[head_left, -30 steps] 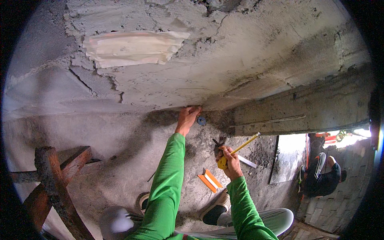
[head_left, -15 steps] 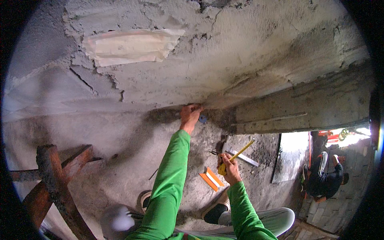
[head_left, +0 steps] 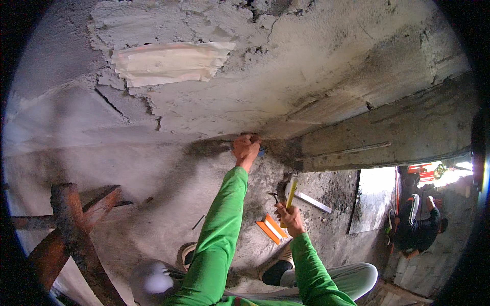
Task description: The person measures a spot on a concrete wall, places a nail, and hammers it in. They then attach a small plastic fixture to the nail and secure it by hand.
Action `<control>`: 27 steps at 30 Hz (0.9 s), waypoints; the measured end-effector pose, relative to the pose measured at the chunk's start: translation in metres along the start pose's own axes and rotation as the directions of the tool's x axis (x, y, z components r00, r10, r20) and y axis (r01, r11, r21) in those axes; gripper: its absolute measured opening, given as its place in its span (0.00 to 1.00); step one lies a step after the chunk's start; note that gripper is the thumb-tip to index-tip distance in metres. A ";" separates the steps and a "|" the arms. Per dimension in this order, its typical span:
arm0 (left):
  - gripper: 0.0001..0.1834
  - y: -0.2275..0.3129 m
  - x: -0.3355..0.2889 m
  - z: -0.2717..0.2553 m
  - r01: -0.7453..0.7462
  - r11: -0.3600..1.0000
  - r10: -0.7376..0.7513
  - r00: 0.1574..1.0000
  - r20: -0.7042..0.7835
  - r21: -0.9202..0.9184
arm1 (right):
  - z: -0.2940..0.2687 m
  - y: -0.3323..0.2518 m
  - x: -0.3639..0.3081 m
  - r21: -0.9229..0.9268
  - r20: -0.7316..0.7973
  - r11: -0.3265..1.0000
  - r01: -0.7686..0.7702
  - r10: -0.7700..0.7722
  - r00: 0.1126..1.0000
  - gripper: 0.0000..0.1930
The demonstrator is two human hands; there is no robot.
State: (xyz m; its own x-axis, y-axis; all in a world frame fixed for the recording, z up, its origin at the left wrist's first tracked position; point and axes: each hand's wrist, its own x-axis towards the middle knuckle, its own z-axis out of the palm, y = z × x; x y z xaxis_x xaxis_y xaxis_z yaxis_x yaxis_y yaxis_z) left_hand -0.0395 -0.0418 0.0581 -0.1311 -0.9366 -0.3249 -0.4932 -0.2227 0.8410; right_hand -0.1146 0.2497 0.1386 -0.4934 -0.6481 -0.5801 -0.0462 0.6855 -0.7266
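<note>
My left hand [head_left: 246,149] reaches to the foot of the rough plastered wall [head_left: 214,109], its fingers curled closed against the corner with the floor. Whatever it pinches is hidden. Partly covered by that hand is a small blue round object [head_left: 262,152]. In my right hand [head_left: 292,220] is a yellow tape measure [head_left: 290,196], with a length of blade sticking up from the fist. A thin dark tool [head_left: 274,195] shows beside the right fingers; whether it is held or lies on the floor I cannot tell. Left of this hand lies an orange-and-white angled piece [head_left: 271,229].
A silvery metal bar [head_left: 313,202] lies on the dusty floor beyond my right hand. Rusty crossed beams [head_left: 76,229] stand at left. A pale panel [head_left: 372,199] lies at right, near a crouching person in dark clothes [head_left: 418,227]. A paper sheet [head_left: 171,64] covers part of the wall.
My left hand has shifted slightly right and now covers more of the blue object. The tape blade, which slanted to the right, has swung left and points more straight ahead.
</note>
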 end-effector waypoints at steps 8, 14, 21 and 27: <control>0.15 -0.026 0.014 0.023 0.000 0.955 0.019 0.998 0.061 -0.298 | 0.010 0.027 0.000 -0.652 0.019 0.756 0.047 -0.046 0.999 0.20; 0.09 -0.008 0.001 0.005 -0.014 0.910 0.059 0.994 0.096 -0.414 | 0.021 0.048 -0.007 -0.803 0.010 0.568 0.180 -0.289 0.957 0.11; 0.07 0.007 -0.010 -0.016 0.126 0.796 0.010 0.975 0.221 -0.592 | 0.023 0.064 0.004 -0.750 0.219 0.472 0.463 -0.484 0.847 0.11; 0.07 0.009 -0.007 -0.018 0.089 0.828 0.024 0.981 0.194 -0.554 | 0.009 0.037 0.011 -0.785 0.253 0.449 0.428 -0.398 0.882 0.31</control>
State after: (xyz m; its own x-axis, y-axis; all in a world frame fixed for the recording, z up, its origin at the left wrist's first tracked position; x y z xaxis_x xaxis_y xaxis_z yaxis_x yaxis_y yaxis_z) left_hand -0.0271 -0.0422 0.0755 -0.3068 -0.8715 -0.3827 0.0560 -0.4179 0.9068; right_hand -0.1139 0.2652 0.1023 -0.1965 -0.9283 -0.3157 -0.9133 0.2904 -0.2854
